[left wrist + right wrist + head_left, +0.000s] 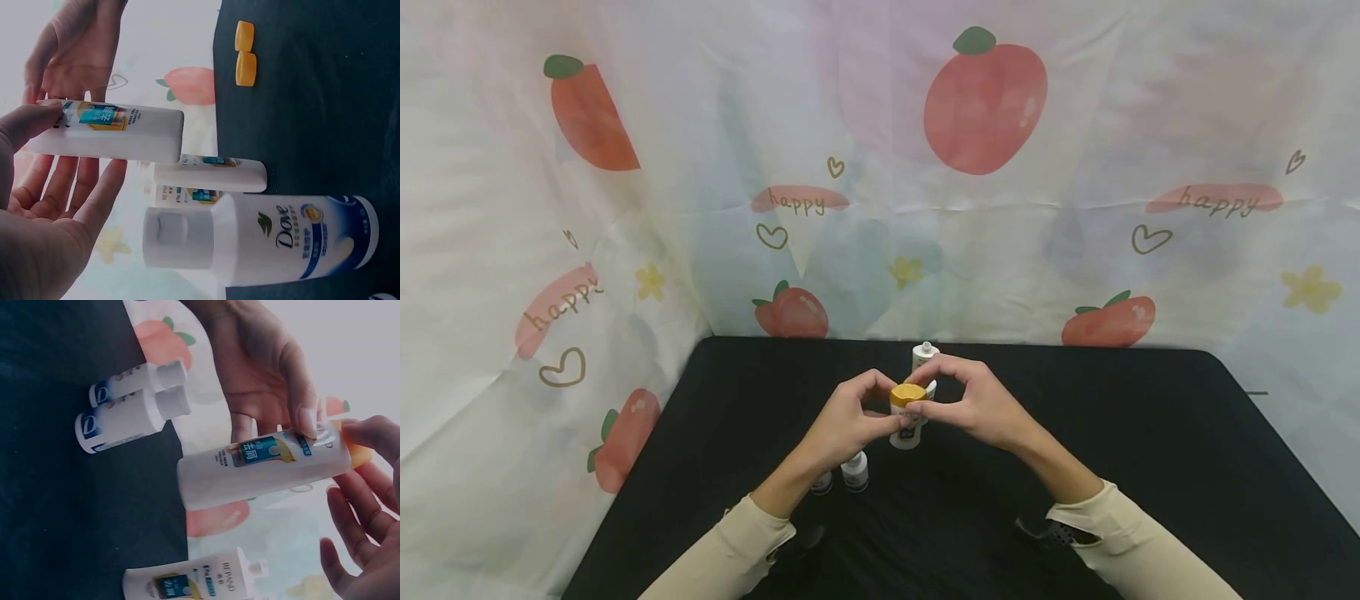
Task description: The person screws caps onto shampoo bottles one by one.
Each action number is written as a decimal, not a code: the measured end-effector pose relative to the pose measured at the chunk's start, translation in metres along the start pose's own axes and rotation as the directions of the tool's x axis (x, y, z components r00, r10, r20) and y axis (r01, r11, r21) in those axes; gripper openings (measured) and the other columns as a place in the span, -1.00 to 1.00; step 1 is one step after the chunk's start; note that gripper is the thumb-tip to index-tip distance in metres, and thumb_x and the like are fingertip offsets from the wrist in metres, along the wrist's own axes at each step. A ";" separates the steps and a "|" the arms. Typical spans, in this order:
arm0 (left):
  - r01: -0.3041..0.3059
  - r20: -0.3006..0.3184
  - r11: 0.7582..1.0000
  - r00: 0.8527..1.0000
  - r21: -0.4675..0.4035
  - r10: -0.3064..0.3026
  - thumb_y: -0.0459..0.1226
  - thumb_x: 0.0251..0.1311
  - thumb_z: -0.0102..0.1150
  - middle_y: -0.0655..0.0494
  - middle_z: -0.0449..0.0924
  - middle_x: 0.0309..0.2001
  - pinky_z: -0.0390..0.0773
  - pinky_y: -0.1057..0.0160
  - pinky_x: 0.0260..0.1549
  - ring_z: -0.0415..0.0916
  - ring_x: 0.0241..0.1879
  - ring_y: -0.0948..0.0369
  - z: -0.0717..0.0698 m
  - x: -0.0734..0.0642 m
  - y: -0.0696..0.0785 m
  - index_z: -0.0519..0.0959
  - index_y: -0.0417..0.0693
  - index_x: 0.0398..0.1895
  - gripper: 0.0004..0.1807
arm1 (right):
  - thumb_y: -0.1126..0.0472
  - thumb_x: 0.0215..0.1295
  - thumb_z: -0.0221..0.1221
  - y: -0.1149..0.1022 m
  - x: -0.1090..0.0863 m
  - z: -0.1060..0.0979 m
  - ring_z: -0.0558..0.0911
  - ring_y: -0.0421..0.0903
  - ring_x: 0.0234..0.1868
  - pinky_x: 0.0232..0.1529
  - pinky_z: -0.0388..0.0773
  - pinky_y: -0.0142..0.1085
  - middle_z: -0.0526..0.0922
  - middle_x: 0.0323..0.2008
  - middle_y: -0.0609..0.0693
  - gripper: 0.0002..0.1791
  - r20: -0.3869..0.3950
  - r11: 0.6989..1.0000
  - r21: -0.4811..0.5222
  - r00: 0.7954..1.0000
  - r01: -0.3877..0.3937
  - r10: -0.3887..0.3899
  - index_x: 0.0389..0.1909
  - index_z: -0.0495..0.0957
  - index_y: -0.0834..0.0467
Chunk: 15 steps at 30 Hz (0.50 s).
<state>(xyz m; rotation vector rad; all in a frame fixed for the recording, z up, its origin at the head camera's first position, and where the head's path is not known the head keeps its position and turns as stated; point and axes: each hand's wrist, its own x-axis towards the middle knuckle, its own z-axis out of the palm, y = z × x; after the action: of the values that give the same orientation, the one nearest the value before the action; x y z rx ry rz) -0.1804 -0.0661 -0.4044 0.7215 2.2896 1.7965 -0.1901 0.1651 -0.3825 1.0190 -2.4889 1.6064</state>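
A white shampoo bottle (906,440) with a blue and gold label is held upright over the black table, its orange-yellow cap (908,393) on top. My left hand (848,415) grips the bottle's upper body between thumb and fingers. In the right wrist view, the right hand (369,512) pinches the cap (361,454), thumb on one side and fingers on the other. The left thumb presses near the label on the bottle (250,459). Seen from the left wrist, the cap is hidden by the hands.
Behind the hands stand matching white bottles (215,174), one showing a bare nozzle (927,347). Two white-capped Dove bottles (854,472) stand front left. Two loose orange caps (245,69) lie on the black table (1135,433). A printed curtain (880,125) hangs behind.
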 end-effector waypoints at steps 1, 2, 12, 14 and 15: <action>0.003 0.002 1.000 1.000 0.005 -0.003 -0.32 0.17 0.46 0.09 0.60 -0.03 0.68 0.26 -0.08 0.60 0.02 0.17 0.000 0.000 -0.001 0.57 -0.05 -0.06 -0.69 | 0.17 0.24 0.44 0.001 0.000 0.001 0.59 -0.12 0.00 0.21 0.37 0.11 0.68 -0.12 -0.20 -0.73 -0.005 1.000 -0.010 1.000 0.007 -0.007 -0.08 0.66 -0.13; 0.005 0.003 1.000 1.000 0.008 -0.005 -0.33 0.17 0.46 0.09 0.60 -0.04 0.68 0.25 -0.08 0.60 0.01 0.16 0.000 0.000 -0.002 0.57 -0.05 -0.06 -0.69 | 0.17 0.24 0.44 0.002 -0.001 0.002 0.59 -0.13 0.00 0.21 0.37 0.13 0.67 -0.12 -0.21 -0.73 -0.009 1.000 -0.016 1.000 0.012 -0.012 -0.08 0.66 -0.14; 0.013 0.020 1.000 1.000 -0.014 -0.012 -0.31 0.15 0.48 0.07 0.59 -0.03 0.68 0.25 -0.07 0.60 0.03 0.15 -0.003 -0.005 -0.011 0.59 -0.07 -0.08 -0.69 | 0.14 0.21 0.46 0.009 -0.004 0.013 0.59 -0.13 -0.01 0.16 0.40 0.21 0.68 -0.13 -0.21 -0.72 -0.015 1.000 0.007 1.000 -0.022 0.022 -0.08 0.67 -0.14; 0.009 0.028 1.000 1.000 -0.009 -0.009 -0.31 0.14 0.49 0.08 0.59 -0.04 0.68 0.25 -0.07 0.60 0.03 0.15 -0.003 -0.006 -0.012 0.59 -0.07 -0.09 -0.69 | 0.13 0.21 0.46 0.011 -0.004 0.014 0.59 -0.13 -0.02 0.16 0.40 0.20 0.68 -0.14 -0.21 -0.72 -0.003 1.000 0.011 1.000 -0.026 0.026 -0.08 0.67 -0.14; 0.008 0.030 1.000 1.000 -0.002 -0.008 -0.32 0.14 0.49 0.08 0.60 -0.04 0.68 0.25 -0.08 0.61 0.02 0.16 -0.004 -0.006 -0.013 0.58 -0.07 -0.09 -0.69 | 0.13 0.21 0.46 0.012 -0.004 0.014 0.59 -0.13 -0.03 0.17 0.39 0.20 0.68 -0.15 -0.20 -0.72 0.004 1.000 0.011 1.000 -0.024 0.024 -0.08 0.67 -0.14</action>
<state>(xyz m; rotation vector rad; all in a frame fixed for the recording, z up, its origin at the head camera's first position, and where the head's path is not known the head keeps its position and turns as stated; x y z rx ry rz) -0.1802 -0.0743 -0.4167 0.7332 2.2675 1.7721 -0.1885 0.1587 -0.4007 0.9984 -2.5067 1.6283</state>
